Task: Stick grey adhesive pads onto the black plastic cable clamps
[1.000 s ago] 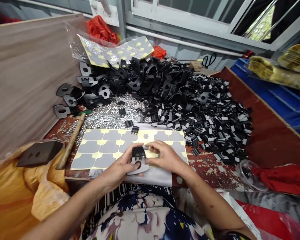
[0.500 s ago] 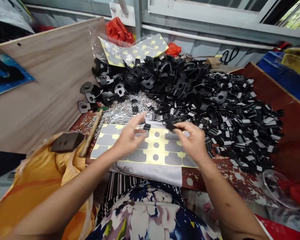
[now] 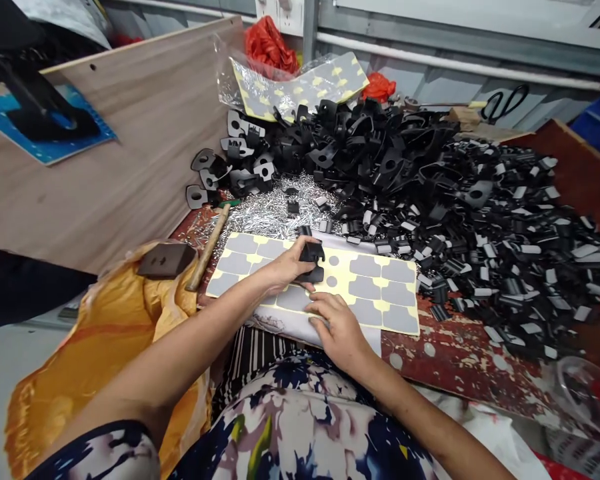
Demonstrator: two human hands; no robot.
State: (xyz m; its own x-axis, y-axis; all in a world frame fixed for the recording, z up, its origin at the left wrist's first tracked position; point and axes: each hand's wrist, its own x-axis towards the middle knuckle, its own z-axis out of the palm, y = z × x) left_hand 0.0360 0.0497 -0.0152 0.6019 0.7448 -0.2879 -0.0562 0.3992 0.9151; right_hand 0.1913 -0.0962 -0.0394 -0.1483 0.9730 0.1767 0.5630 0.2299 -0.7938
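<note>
My left hand (image 3: 285,270) is closed round a small black plastic clip (image 3: 311,257), held just above a yellow sheet (image 3: 375,290) of grey adhesive pads. My right hand (image 3: 337,330) rests on the sheet's near edge, its fingertips pressed on a grey pad (image 3: 295,300); whether it is pinching the pad I cannot make out. The sheet lies on a grey cloth (image 3: 300,330) at the table's near edge, right in front of me.
A big heap of black plastic parts (image 3: 405,160) fills the table behind the sheet, with smaller clips (image 3: 520,267) at right and silvery rivets (image 3: 275,213) at left. A hammer (image 3: 207,250) and a dark block (image 3: 165,260) lie left. Wooden board (image 3: 105,173) stands left; scissors (image 3: 503,103) far back.
My left hand has taken a black clip and brought it down over the sheet. My right hand dropped from the pile's edge to the sheet's near side. The view shifted left.
</note>
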